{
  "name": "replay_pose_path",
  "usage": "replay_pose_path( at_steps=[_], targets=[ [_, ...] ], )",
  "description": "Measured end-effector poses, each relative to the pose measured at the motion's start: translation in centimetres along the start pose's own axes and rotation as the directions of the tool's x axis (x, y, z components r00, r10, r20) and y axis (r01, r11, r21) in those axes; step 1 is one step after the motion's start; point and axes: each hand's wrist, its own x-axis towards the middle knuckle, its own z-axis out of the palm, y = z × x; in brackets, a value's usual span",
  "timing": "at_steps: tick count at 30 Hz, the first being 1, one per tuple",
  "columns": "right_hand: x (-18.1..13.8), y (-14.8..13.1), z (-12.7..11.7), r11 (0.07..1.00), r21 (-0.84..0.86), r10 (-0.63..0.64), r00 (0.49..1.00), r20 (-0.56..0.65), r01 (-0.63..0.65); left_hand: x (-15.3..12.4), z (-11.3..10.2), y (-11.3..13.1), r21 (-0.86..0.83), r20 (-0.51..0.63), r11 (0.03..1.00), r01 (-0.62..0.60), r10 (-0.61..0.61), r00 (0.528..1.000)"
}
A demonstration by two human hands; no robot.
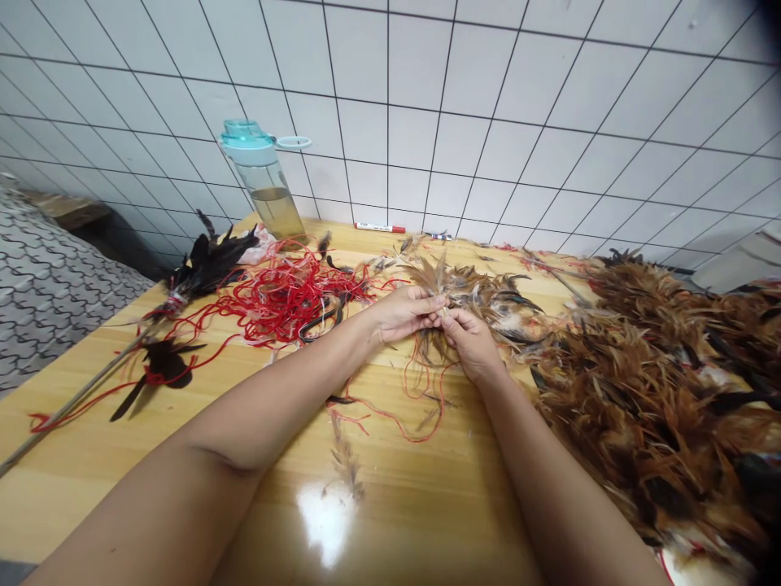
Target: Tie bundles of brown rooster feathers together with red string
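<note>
My left hand (410, 311) and my right hand (469, 338) meet above the middle of the table, fingertips pinched together on a small bunch of brown feathers (432, 277). The plumes fan out behind and below the fingers; the quill ends are mostly covered by them. Beneath my hands a loose red string (421, 439) curls over the wood. Just beyond my right hand lies a loose pile of brown and dark feathers (488, 297). A tangled heap of red strings (286, 301) sits to the left of my left hand.
A large mound of brown feathers (659, 407) covers the table's right side. At left lie a stick (91, 395) with black feathers (211, 264) at its end and a small black feather bunch (164, 364). A water bottle (268, 183) and a red marker (379, 228) are near the tiled wall.
</note>
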Motion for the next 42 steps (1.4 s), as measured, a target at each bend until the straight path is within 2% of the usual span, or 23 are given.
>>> replay_pose_path(
  at_steps=[4,10,16,25,33,42],
  targets=[
    [0.0,0.0,0.0,0.999,-0.033,-0.004,1.000,0.009,0.005,-0.1,-0.2,0.4,0.020,-0.003,1.000,-0.005,0.006,1.000],
    [0.0,0.4,-0.3,0.998,0.053,0.025,1.000,0.015,-0.026,-0.1,-1.0,1.1,0.008,-0.022,1.000,0.001,-0.001,1.000],
    [0.1,0.3,-0.1,0.998,0.061,0.032,0.999,0.025,-0.034,-0.4,-0.3,0.8,0.029,-0.001,0.998,0.057,-0.057,0.998],
    [0.1,0.6,-0.3,0.997,0.078,0.024,1.000,0.008,-0.024,-0.2,-1.0,1.0,0.038,-0.007,0.999,0.033,-0.033,0.999],
    [0.2,0.9,-0.5,1.000,0.015,-0.001,0.999,-0.052,0.002,-0.3,-1.0,1.1,0.076,-0.004,0.997,0.031,-0.031,1.000],
    [0.2,0.7,-0.3,0.999,-0.041,-0.002,0.996,-0.084,-0.002,0.0,-0.8,0.7,0.085,-0.071,0.996,-0.021,0.027,0.997]
  ],
)
